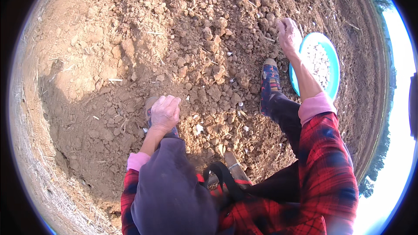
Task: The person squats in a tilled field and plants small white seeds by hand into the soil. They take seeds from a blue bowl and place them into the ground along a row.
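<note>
My left hand (165, 112) is curled in front of my bent left knee, above one patterned shoe (149, 107). Its palm side is hidden, so whether it holds anything cannot be seen. Over the soil to the right, my right hand (289, 36) reaches forward with bent fingers, and their tips are too unclear to show anything between them. Close beside this hand, a turquoise plastic basin (333, 68) contains many white pieces (316, 60) that look like garlic cloves. Similar cloves lie apart on the soil between my feet, among them one clove (240, 104) and another clove (246, 128).
Loose, cloddy brown soil (212, 39) spreads ahead. My other patterned shoe (270, 78) stands left of the basin. Beneath me are a wooden piece (235, 168) and a black strap (222, 174). Dry straw (62, 195) lines the left edge; trees (372, 173) border the field at right.
</note>
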`<action>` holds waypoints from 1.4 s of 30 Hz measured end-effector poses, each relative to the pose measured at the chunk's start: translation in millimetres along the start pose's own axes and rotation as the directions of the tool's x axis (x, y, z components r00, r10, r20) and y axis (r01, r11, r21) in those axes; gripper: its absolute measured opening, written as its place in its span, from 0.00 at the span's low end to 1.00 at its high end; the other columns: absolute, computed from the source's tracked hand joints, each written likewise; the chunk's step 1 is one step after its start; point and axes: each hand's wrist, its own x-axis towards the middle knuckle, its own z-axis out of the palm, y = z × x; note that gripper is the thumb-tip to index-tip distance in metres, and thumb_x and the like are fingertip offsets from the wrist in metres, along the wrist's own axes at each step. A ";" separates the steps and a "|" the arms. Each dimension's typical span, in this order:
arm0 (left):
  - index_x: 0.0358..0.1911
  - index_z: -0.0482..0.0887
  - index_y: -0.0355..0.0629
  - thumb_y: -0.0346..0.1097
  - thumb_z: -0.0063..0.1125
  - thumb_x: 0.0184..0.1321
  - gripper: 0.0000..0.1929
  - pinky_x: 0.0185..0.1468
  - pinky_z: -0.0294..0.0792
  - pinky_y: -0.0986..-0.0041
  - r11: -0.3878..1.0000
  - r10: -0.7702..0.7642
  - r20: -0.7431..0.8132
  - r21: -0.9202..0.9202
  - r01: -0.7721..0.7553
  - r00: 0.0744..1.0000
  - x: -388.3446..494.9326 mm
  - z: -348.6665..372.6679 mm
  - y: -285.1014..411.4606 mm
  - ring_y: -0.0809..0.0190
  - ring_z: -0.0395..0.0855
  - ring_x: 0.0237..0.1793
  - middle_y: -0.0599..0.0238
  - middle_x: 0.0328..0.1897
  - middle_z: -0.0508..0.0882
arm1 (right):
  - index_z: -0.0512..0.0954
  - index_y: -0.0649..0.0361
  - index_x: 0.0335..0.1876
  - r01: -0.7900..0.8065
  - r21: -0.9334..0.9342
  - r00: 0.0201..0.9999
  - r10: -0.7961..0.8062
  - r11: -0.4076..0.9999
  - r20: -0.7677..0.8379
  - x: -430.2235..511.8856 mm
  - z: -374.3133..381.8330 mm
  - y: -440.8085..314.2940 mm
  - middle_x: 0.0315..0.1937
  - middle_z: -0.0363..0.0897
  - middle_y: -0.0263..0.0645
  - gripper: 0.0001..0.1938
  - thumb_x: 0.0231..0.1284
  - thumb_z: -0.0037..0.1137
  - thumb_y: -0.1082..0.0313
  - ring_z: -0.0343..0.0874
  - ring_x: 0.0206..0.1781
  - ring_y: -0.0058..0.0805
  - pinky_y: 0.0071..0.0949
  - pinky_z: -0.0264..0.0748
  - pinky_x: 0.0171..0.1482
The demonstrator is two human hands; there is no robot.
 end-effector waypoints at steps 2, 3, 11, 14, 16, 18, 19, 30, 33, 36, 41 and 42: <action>0.35 0.82 0.46 0.29 0.59 0.47 0.10 0.38 0.71 0.68 1.000 0.009 -0.015 -0.004 -0.009 1.000 0.9 -0.6 1.5 0.58 0.77 0.33 0.67 0.31 0.78 | 0.77 0.60 0.46 -0.204 -0.118 0.976 0.193 0.972 -0.096 6.0 -35.2 58.1 0.42 0.79 0.47 0.17 0.65 0.53 0.53 0.77 0.45 0.43 0.38 0.71 0.50; 0.35 0.82 0.46 0.29 0.59 0.47 0.09 0.37 0.71 0.68 1.000 0.001 -0.019 -0.010 -0.001 1.000 1.5 -0.7 2.1 0.58 0.77 0.33 0.67 0.31 0.78 | 0.73 0.59 0.55 -0.328 -0.200 0.944 0.324 0.923 -0.054 -2.4 -48.9 89.6 0.55 0.73 0.53 0.24 0.61 0.55 0.49 0.72 0.58 0.51 0.46 0.66 0.60; 0.35 0.81 0.47 0.29 0.59 0.46 0.10 0.37 0.71 0.68 1.000 -0.013 0.011 0.012 0.013 1.000 3.0 0.6 3.5 0.57 0.76 0.33 0.66 0.31 0.78 | 0.63 0.55 0.70 -0.194 -0.449 0.962 0.260 0.872 0.089 -112.5 14.2 258.6 0.65 0.66 0.46 0.30 0.68 0.41 0.45 0.62 0.66 0.42 0.43 0.54 0.70; 0.35 0.81 0.47 0.30 0.59 0.46 0.10 0.37 0.70 0.68 0.999 -0.004 0.031 0.046 0.002 1.000 3.5 0.6 4.2 0.58 0.75 0.32 0.67 0.31 0.77 | 0.65 0.56 0.67 -0.277 -0.459 0.910 0.384 0.844 0.156 -119.2 17.7 248.8 0.62 0.68 0.48 0.29 0.66 0.43 0.47 0.66 0.64 0.45 0.43 0.58 0.67; 0.34 0.81 0.47 0.30 0.59 0.46 0.09 0.37 0.70 0.68 0.999 -0.012 0.024 0.041 0.011 1.000 4.1 -0.7 4.8 0.58 0.75 0.32 0.67 0.31 0.77 | 0.67 0.56 0.65 -0.352 -0.445 0.868 0.465 0.823 0.173 -117.4 9.9 223.1 0.60 0.70 0.50 0.28 0.65 0.45 0.49 0.68 0.62 0.46 0.44 0.61 0.65; 0.34 0.81 0.47 0.31 0.59 0.47 0.09 0.37 0.70 0.68 0.999 0.001 0.022 0.040 -0.002 1.000 4.5 -1.9 5.1 0.58 0.75 0.32 0.67 0.30 0.77 | 0.69 0.56 0.64 -0.442 -0.415 0.817 0.548 0.795 0.181 -115.2 -1.6 195.4 0.58 0.72 0.52 0.27 0.64 0.47 0.50 0.71 0.60 0.48 0.44 0.64 0.64; 0.34 0.82 0.47 0.31 0.59 0.47 0.08 0.37 0.70 0.68 0.999 -0.005 0.029 0.042 0.004 1.000 4.4 -2.5 5.0 0.58 0.75 0.32 0.67 0.30 0.77 | 0.70 0.57 0.63 -0.499 -0.384 0.786 0.592 0.777 0.178 -114.9 -8.1 184.2 0.57 0.73 0.53 0.26 0.63 0.48 0.51 0.72 0.60 0.49 0.44 0.65 0.63; 0.33 0.85 0.41 0.32 0.54 0.59 0.06 0.39 0.74 0.69 0.921 -0.119 0.143 -0.355 0.163 0.983 4.3 -36.5 -2.0 0.56 0.82 0.32 0.63 0.30 0.83 | 0.80 0.57 0.44 -0.851 0.386 0.372 0.927 0.357 -0.037 -89.6 -89.7 208.2 0.31 0.82 0.43 0.11 0.59 0.53 0.65 0.81 0.28 0.36 0.36 0.76 0.28; 0.36 0.85 0.39 0.33 0.53 0.62 0.08 0.35 0.74 0.73 0.726 -0.274 0.305 -0.556 0.404 0.912 27.0 -90.6 9.2 0.66 0.81 0.29 0.66 0.30 0.84 | 0.79 0.52 0.44 -0.440 0.898 0.395 0.898 0.001 0.192 -68.3 -106.1 168.8 0.20 0.71 0.31 0.09 0.58 0.56 0.73 0.62 0.11 0.22 0.24 0.54 0.12; 0.42 0.85 0.40 0.35 0.54 0.63 0.10 0.36 0.76 0.77 0.678 -0.323 0.370 -0.552 0.486 0.871 70.8 -169.5 50.9 0.71 0.81 0.32 0.66 0.33 0.84 | 0.72 0.53 0.40 -0.217 0.914 0.626 0.669 -0.344 0.400 -51.0 -116.2 90.9 0.24 0.72 0.33 0.02 0.68 0.51 0.67 0.69 0.19 0.22 0.18 0.59 0.14; 0.49 0.81 0.39 0.39 0.52 0.69 0.13 0.43 0.76 0.77 0.546 -0.142 0.201 -0.801 0.246 0.969 128.2 -275.2 183.5 0.71 0.80 0.38 0.66 0.43 0.82 | 0.73 0.52 0.42 -0.289 0.737 0.814 0.249 -0.612 0.525 -49.7 -166.2 -86.1 0.25 0.74 0.29 0.05 0.65 0.53 0.72 0.70 0.18 0.18 0.18 0.59 0.14; 0.50 0.81 0.40 0.40 0.52 0.69 0.14 0.47 0.74 0.75 0.508 -0.177 0.166 -0.829 0.235 0.970 130.7 -283.7 209.4 0.71 0.79 0.42 0.67 0.45 0.82 | 0.73 0.52 0.45 -0.311 0.773 0.824 0.250 -0.552 0.509 -57.3 -184.5 -121.3 0.26 0.74 0.29 0.05 0.66 0.53 0.70 0.70 0.19 0.17 0.17 0.60 0.14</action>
